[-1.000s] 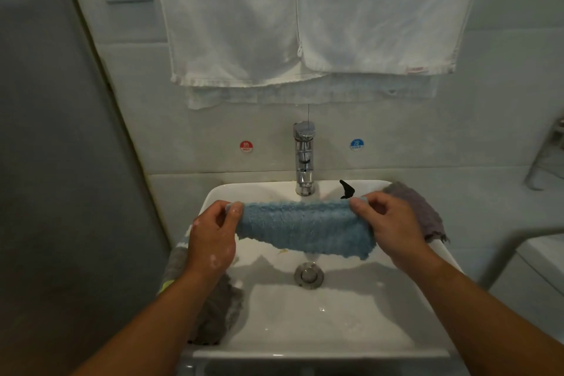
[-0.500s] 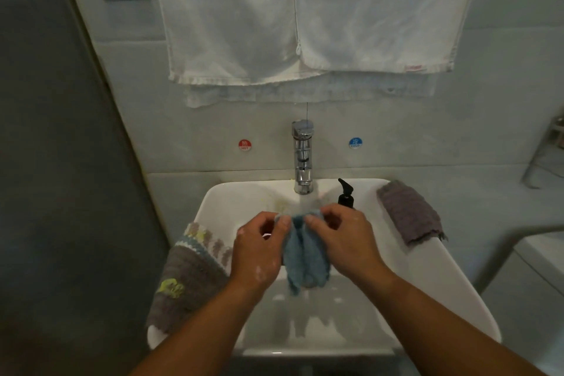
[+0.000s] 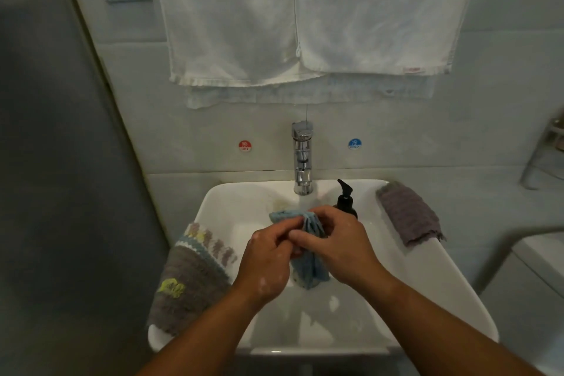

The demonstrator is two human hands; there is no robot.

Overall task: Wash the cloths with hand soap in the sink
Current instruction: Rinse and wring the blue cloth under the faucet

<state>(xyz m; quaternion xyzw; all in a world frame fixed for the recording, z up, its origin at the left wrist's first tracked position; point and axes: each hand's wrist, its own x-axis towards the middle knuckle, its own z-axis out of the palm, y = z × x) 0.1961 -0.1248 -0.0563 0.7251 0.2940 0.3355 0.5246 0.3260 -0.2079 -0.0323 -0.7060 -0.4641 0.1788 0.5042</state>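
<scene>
Cloth-scrubbing over the basin, centre of the frame.
Blue cloth (image 3: 308, 268) is bunched between left hand (image 3: 268, 256) and right hand (image 3: 341, 244), each with its fingers curled and clamped on the gathered upper part, knuckles nearly touching, the tail hanging between the wrists above the sink (image 3: 442, 284). This looks like the rubbing step, with soap being worked in. Next it calls for fold scrubbed against fold, then a rinse under the tap (image 3: 302, 156) just above; whether water runs I cannot tell. Black soap bottle (image 3: 346, 201) stands on the rim just behind the right hand, close enough to knock. Purple-grey cloth (image 3: 409, 214) lies on the rim at right, and a grey patterned cloth (image 3: 189, 281) hangs over the rim at lower left, both likely waiting. White towels (image 3: 305, 15) hang at the top.
</scene>
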